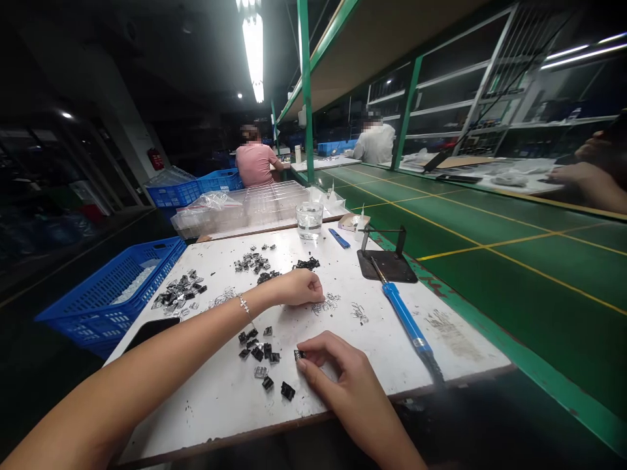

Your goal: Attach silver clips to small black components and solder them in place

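Observation:
My left hand reaches across the white table, fingers curled over a small pile of thin metal clips; whether it grips one is hidden. My right hand rests near the front edge and pinches a small black part between thumb and fingertips. Several black parts lie just left of it. More piles of black and silver parts and black parts sit farther back.
A blue soldering iron lies on its black stand at the right. A glass of water, clear trays, a phone and a blue crate surround the table. A green conveyor runs right. Two people sit far back.

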